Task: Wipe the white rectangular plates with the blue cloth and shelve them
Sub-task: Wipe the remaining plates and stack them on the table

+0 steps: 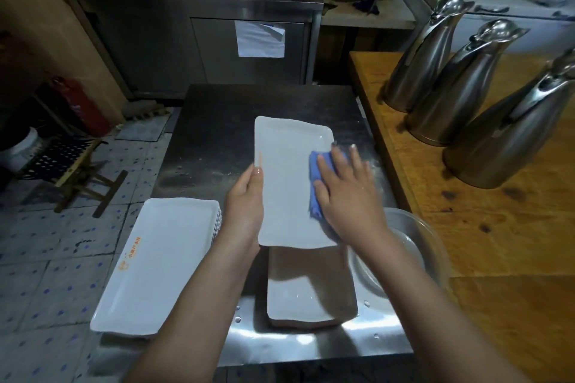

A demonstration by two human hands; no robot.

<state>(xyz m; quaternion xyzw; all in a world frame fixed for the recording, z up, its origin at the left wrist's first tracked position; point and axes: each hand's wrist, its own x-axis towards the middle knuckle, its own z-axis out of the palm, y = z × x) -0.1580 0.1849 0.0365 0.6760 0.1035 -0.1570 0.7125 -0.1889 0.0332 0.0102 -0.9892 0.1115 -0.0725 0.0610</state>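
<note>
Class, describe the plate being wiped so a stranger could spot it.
Find the steel table beside the wooden counter. Of its white plates, take the middle plate: only it has the left hand gripping its edge and a blue cloth pressed on it.

Plate (286,183): over the middle of the table (217,121); left hand (245,199) grips its left edge.
Cloth (314,204): on plate's right half, under right hand (348,193).
Left stack (155,264): table's near left corner, overhanging.
Near stack (311,292): table's near edge, centre.
Bowl (426,236): table's near right.
Counter (497,242): right of table, abutting.
Jugs (460,87): on counter, right of table's far end.
Cabinet (155,50): behind table.
</note>
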